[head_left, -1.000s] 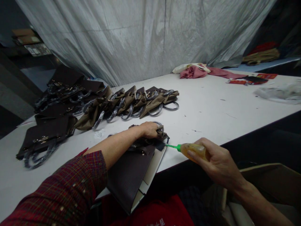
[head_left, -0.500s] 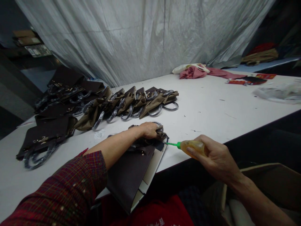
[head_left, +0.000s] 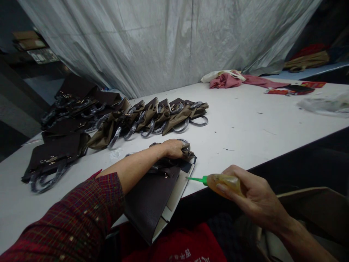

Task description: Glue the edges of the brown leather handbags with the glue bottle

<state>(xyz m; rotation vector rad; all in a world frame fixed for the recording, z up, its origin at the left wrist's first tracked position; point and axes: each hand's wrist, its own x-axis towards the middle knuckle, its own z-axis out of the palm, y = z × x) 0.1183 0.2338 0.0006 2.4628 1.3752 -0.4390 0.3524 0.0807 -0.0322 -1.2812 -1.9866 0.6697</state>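
A dark brown handbag [head_left: 152, 198] lies flat over the near edge of the white table [head_left: 245, 123]. My left hand [head_left: 172, 148] is closed over the bag's top, pressing down its handle and folded cloth. My right hand [head_left: 252, 194] grips a small squeeze bottle of amber liquid [head_left: 222, 181]. Its green nozzle [head_left: 195, 178] points at the bag's light-coloured side edge, close to or touching it.
A row of several brown bags with wrapped handles [head_left: 152, 118] lies behind my left hand, and darker bags [head_left: 57, 149] are stacked at the left. Pink cloth [head_left: 226, 80] and red packets [head_left: 294, 89] sit at the far right. A grey tarp [head_left: 163, 43] hangs behind.
My right hand has carried the bottle down and slightly left, so the nozzle tip now sits lower along the bag's side edge. My left hand stays on the bag.
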